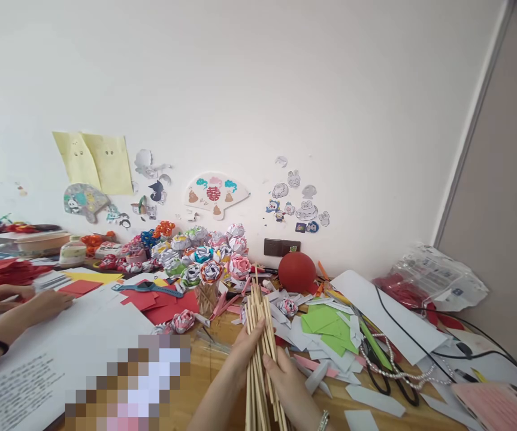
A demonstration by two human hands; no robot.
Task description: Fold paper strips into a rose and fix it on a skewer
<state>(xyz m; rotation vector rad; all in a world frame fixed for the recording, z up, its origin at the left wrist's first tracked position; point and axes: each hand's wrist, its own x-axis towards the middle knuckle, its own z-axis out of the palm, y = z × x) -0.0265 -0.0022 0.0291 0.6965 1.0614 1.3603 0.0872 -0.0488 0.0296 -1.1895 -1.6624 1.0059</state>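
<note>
A bundle of thin wooden sticks (258, 335) stands nearly upright at the bottom centre. My left hand (241, 353) wraps around it from the left, fingers closed on the sticks. My right hand (285, 380) presses against the bundle from the right, lower down, with its fingers curled on the sticks; a bracelet shows at that wrist. Just behind the sticks a clear cup holds a bouquet of folded paper roses (204, 254). A single paper rose (183, 321) lies on the table to the left of my hands.
Another person's hands (24, 299) rest on white paper at the left. Red paper sheets (159, 299), green paper (327, 323), white strips, black scissors (381, 371), a bead string, cables and a red ball (296, 271) crowd the wooden table. A plastic bag (433, 275) lies at the right.
</note>
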